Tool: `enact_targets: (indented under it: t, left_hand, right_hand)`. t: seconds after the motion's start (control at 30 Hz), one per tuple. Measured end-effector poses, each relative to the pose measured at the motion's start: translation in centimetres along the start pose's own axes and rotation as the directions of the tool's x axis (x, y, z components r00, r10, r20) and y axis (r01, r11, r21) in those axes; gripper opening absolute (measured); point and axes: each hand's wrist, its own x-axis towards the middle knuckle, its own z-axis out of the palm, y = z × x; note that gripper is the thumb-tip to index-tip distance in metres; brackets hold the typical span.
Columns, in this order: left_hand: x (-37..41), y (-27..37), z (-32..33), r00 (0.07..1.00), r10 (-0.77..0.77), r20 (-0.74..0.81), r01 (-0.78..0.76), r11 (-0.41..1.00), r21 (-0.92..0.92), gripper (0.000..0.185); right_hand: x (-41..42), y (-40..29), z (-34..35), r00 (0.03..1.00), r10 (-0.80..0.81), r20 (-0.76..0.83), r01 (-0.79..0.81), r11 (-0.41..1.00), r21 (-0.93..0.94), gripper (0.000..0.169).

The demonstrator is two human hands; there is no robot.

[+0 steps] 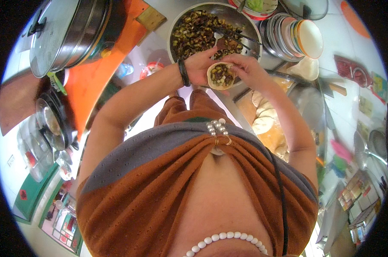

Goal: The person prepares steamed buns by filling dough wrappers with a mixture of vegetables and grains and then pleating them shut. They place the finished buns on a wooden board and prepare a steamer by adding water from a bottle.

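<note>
A round dough wrapper [210, 83] lies in my left hand [197, 66], its middle heaped with chopped filling [222, 76]. The fingers of my right hand [248, 69] pinch the wrapper's right edge. Both hands are over the near rim of a large metal bowl [170, 48], which holds more of the dark, diced mixture [190, 35]. A pale spoon [217, 36] and a pair of dark chopsticks [240, 34] rest in the bowl. To the right, under my forearm, several flat dough rounds [264, 110] overlap on a floured board [279, 136].
Stacked bowls [310, 38] stand right of the filling bowl, beside a plate [267, 6] with something green. A large lidded steamer pot [84, 35] sits on an orange surface [88, 86] at left. A wooden block [151, 18] lies near its edge.
</note>
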Motion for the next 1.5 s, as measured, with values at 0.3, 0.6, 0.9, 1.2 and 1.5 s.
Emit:
enact_targets:
  t: [0.3,0.6,0.9,1.2,1.5]
  left_hand:
    - [-1.3,-2.2,3.6,0.924,0.341,-0.174,-0.342,0.939,0.029,0.056]
    - [-3.0,-3.6,13.0,0.788,0.573,-0.226,-0.305,0.682,0.665,0.053]
    - [2.4,-3.7,5.5,0.308,0.951,0.025,-0.825,0.255,0.504,0.052]
    - [2.9,-1.5,1.8,0.449,0.889,-0.091,-0.755,0.432,0.493,0.04]
    - [1.6,-0.8,0.1,0.557,0.829,-0.055,-0.726,0.518,0.453,0.031]
  right_hand:
    - [0.0,1.7,0.4,0.978,0.188,-0.095,-0.145,0.926,0.349,0.025]
    - [-0.1,-3.5,-2.0,0.929,0.268,-0.255,-0.092,0.835,0.542,0.024]
    - [1.1,-3.2,1.9,0.819,0.063,-0.571,0.04,0.985,0.165,0.026]
    - [1.3,-0.7,1.0,0.883,-0.019,-0.469,-0.229,0.854,-0.467,0.018]
    - [1.4,-1.5,1.9,0.924,0.087,-0.374,-0.267,0.844,-0.465,0.019]
